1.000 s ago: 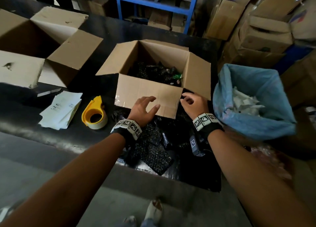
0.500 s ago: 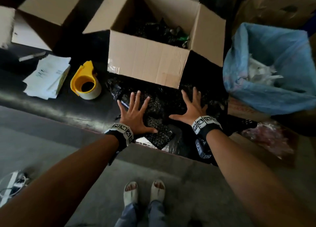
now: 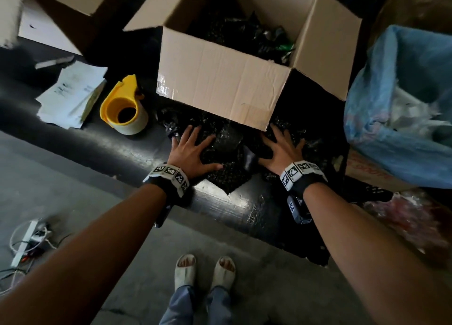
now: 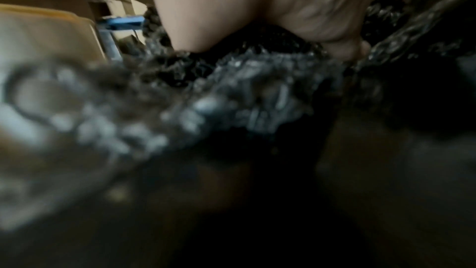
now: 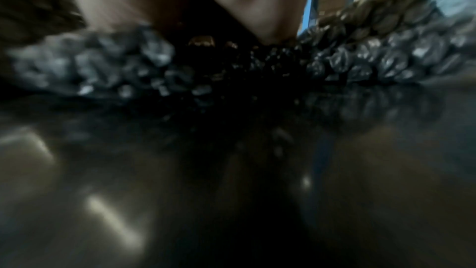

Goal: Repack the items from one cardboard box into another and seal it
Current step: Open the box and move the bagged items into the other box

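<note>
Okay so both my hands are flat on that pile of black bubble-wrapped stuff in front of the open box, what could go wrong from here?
1. The black bubble-wrap pile reaches the table edge, with one corner overhanging; pieces may slip to the floor.
2. Your left hand and right hand lie flat, not gripping, so a scoop could shed pieces.
3. The box's near flap hangs over the pile and may snag a lift.

Open box and black packets on the table.
The brown box stands flaps up, partly filled with dark packets; more black bubble-wrapped packets lie heaped just in front, touching its near wall.
</note>
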`<state>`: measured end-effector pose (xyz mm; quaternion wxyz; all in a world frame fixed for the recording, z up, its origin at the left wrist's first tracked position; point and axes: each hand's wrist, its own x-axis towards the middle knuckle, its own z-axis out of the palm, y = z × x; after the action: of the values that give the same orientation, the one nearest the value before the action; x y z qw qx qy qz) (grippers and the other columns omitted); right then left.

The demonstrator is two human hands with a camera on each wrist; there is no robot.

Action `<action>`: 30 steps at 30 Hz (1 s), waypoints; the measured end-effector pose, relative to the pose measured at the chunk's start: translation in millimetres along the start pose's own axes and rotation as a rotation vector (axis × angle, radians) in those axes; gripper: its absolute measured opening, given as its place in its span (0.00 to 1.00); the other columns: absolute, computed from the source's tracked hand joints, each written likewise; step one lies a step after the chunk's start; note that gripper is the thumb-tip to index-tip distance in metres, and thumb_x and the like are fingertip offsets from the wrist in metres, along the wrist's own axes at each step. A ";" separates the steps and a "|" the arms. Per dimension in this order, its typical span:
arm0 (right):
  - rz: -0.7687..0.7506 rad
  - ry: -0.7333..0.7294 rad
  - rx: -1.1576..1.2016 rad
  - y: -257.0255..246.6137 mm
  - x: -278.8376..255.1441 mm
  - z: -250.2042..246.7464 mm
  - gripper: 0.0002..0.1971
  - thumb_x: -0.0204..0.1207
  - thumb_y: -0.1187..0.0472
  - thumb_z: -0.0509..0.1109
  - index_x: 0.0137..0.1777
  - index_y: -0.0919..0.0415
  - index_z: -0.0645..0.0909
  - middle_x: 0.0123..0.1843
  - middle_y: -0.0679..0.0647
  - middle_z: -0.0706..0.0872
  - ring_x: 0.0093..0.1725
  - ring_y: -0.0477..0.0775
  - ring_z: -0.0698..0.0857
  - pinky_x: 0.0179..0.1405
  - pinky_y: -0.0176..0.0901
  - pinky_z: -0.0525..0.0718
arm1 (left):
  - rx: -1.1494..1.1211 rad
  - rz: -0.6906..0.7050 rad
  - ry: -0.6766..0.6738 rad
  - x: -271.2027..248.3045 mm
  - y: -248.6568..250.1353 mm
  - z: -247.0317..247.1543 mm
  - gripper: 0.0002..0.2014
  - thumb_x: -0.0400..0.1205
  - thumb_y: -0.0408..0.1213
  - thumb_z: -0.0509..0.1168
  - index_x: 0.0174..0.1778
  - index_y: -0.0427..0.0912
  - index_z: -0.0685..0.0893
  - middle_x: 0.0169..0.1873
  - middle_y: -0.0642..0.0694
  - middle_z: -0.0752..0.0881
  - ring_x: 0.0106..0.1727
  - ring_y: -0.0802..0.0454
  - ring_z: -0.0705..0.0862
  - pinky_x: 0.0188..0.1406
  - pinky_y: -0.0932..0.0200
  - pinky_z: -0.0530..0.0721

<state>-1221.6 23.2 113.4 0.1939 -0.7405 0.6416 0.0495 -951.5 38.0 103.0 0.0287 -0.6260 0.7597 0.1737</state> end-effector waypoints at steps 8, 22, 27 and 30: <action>-0.019 0.323 0.225 -10.3 -36.8 21.1 0.27 0.68 0.77 0.71 0.67 0.58 0.82 0.68 0.64 0.79 0.67 0.68 0.74 0.68 0.49 0.73 | -0.246 0.140 0.297 -23.0 14.2 13.3 0.19 0.61 0.34 0.80 0.48 0.38 0.91 0.50 0.35 0.87 0.51 0.30 0.83 0.47 0.37 0.85; 0.072 0.478 0.521 -54.9 -84.9 -21.3 0.12 0.74 0.61 0.74 0.56 0.62 0.88 0.50 0.62 0.87 0.51 0.57 0.86 0.52 0.34 0.77 | -0.675 0.055 0.276 -64.5 4.0 -35.8 0.24 0.69 0.30 0.75 0.62 0.40 0.84 0.52 0.41 0.89 0.53 0.47 0.87 0.58 0.63 0.78; 0.019 0.548 0.486 -83.5 -91.1 -68.7 0.11 0.75 0.58 0.73 0.54 0.62 0.88 0.46 0.61 0.86 0.48 0.55 0.85 0.50 0.38 0.80 | -0.729 0.049 0.282 -72.4 -5.0 -81.6 0.27 0.70 0.39 0.78 0.64 0.45 0.78 0.55 0.46 0.88 0.55 0.51 0.85 0.58 0.66 0.77; -0.003 0.604 0.443 -99.4 -86.7 -95.8 0.11 0.76 0.59 0.72 0.56 0.60 0.89 0.46 0.59 0.87 0.49 0.55 0.86 0.50 0.31 0.77 | -0.745 0.093 0.341 -73.1 -11.5 -109.2 0.27 0.69 0.40 0.78 0.63 0.45 0.79 0.54 0.45 0.88 0.55 0.51 0.86 0.56 0.66 0.77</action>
<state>-1156.9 80.4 251.7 0.1516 -0.6626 0.6641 -0.3114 -905.8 72.4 221.9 -0.3341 -0.5782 0.6662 0.3319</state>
